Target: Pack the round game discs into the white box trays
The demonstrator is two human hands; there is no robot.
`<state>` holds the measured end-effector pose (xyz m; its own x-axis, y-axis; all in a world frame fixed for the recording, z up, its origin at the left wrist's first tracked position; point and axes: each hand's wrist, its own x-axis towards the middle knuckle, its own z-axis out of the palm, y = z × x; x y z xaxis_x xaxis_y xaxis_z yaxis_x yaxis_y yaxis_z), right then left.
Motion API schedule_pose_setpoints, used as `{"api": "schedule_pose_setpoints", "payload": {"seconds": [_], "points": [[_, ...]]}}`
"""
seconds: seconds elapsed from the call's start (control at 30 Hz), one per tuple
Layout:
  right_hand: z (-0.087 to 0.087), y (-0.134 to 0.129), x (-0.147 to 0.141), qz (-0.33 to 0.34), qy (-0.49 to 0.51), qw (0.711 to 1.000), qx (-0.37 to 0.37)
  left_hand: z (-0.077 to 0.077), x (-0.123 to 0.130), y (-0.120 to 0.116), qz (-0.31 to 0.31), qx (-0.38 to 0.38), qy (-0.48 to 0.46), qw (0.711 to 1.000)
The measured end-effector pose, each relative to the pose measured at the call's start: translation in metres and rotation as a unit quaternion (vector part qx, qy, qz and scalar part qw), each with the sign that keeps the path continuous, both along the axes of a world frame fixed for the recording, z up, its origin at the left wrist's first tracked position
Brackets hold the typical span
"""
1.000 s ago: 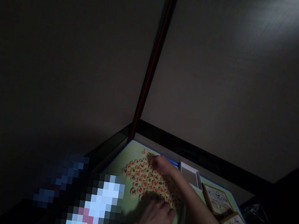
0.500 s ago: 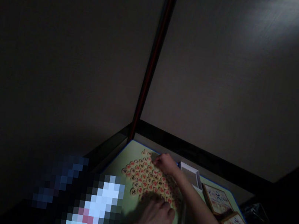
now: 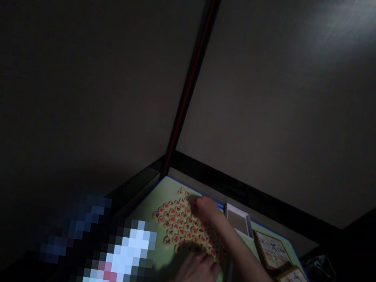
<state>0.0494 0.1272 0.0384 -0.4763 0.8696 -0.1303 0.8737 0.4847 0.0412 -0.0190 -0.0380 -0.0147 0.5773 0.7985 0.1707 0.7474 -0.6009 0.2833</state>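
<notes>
Round wooden Chinese chess pieces (image 3: 181, 231) with red and black characters lie face up in close rows on the pale green table (image 3: 149, 210). Along their near edge rests my left hand (image 3: 193, 274), its fingers curled in and the fingertips hidden behind the knuckles. My right hand (image 3: 206, 209) reaches across to the far right edge of the rows. Its fingers are bent together, low over the pieces; whatever they hold does not show. Beneath my right forearm, more pieces lie in shadow.
A white open box tray (image 3: 239, 220) stands at the table's far side, right of my right hand. Two patterned boxes (image 3: 272, 250) sit further right. Another pale-rimmed tray (image 3: 230, 279) is partly under my forearm. Walls meet behind the table. A pixelated bright patch covers the lower left.
My right hand has shifted very slightly toward me, with its fingers tucked lower over the pieces. My left hand stays in the same place.
</notes>
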Motion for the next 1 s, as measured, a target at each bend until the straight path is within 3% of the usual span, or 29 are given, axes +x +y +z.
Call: {"api": "schedule_pose_setpoints", "payload": {"seconds": [0.3, 0.6, 0.87, 1.0], "points": [[-0.007, 0.021, 0.017, -0.009, 0.097, 0.992, -0.074, -0.005, 0.000, 0.001, -0.008, 0.019, 0.002, 1.000], [-0.024, 0.024, 0.024, -0.036, 0.151, 0.985, -0.076, -0.006, 0.002, 0.002, -0.012, 0.022, -0.001, 1.000], [-0.002, 0.031, 0.039, -0.031, 0.105, 0.994, -0.025, -0.005, -0.001, 0.001, -0.009, 0.022, 0.003, 1.000], [0.007, 0.023, 0.053, -0.029, 0.046, 0.999, 0.001, -0.001, -0.002, -0.001, -0.022, 0.012, 0.011, 1.000]]}}
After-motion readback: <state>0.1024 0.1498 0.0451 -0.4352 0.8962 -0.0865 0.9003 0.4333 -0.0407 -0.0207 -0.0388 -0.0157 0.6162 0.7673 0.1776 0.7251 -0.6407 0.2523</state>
